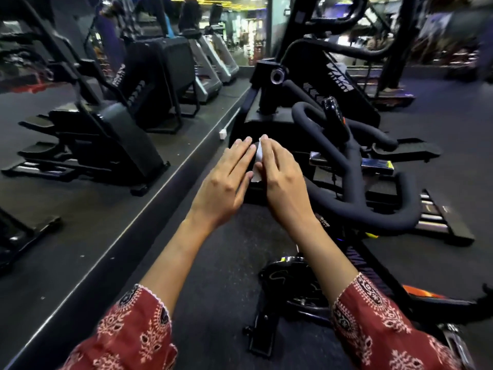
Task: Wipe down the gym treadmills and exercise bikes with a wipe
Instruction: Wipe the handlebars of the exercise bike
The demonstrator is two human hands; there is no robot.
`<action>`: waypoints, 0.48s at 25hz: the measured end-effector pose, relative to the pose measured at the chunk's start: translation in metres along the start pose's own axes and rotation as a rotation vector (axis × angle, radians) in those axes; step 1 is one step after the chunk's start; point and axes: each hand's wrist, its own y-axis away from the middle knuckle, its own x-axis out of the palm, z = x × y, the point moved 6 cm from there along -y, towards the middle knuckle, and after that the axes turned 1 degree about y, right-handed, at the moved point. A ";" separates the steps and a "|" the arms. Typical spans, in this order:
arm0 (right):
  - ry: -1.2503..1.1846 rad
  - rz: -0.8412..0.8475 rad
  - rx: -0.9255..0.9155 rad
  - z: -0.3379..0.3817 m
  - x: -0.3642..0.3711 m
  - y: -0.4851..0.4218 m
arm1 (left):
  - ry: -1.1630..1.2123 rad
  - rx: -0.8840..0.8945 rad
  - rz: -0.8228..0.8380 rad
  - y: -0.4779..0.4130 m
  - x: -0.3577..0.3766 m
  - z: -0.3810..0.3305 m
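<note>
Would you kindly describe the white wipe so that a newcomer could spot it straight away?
Start at the black padded looping bike handlebar on the right. Just left of it, the person's left hand and right hand are held side by side. The small white wipe is the only pale strip showing between them.

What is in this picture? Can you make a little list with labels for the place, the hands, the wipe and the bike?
place: gym, row of black machines on the left
wipe: white, sandwiched between both hands
left hand: fingers straight, flat against the wipe
right hand: fingers straight, on the wipe's other side
bike handlebars: black, padded, just right of the hands
</note>
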 end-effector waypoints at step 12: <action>0.140 -0.073 0.322 -0.008 -0.001 0.028 | 0.184 0.251 -0.088 -0.008 0.019 0.007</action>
